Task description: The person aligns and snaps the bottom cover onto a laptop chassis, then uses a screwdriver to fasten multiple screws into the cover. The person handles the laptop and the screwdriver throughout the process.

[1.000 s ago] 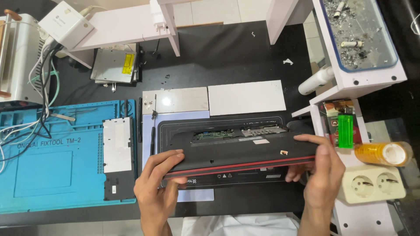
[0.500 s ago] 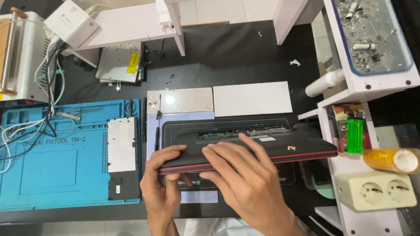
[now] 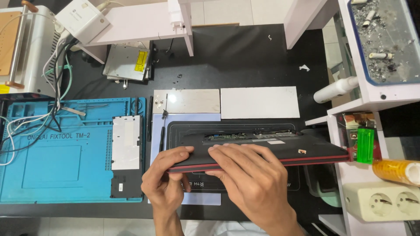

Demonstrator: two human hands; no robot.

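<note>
Far left: blue silicone repair mat [image 3: 52,175] lies flat on the black worktop [image 3: 245,57], its moulded compartments along the top edge apparently there to keep small parts from rolling off. A silver-and-black rectangular cover panel [image 3: 126,153] rests on the mat's right side, parked well away from the hands.

Just right of the mat: a thin black screwdriver [image 3: 162,131] lies lengthwise beside the laptop, within easy reach. Behind it, a shiny rectangular metal plate [image 3: 188,101] and a white rectangular sheet [image 3: 260,102] sit side by side, flat.

Centre: the black laptop with red edge trim [image 3: 271,150] sits on a dark work mat with white outline markings [image 3: 288,183], underside up, near edge tilted off the mat; a strip of circuit board shows through an opening along the far side.

Left hand [image 3: 162,183] clamps the laptop's left near corner, thumb on top, fingers curled beneath — a firm grip that props the chassis at its tilt. Right hand [image 3: 251,183] lies spread across the top near edge, fingers flat and pressing, not closed around anything; likely steadying the shell.

Right: green lighter [image 3: 365,145] on a white shelf, white double power socket [image 3: 383,201] below it.
</note>
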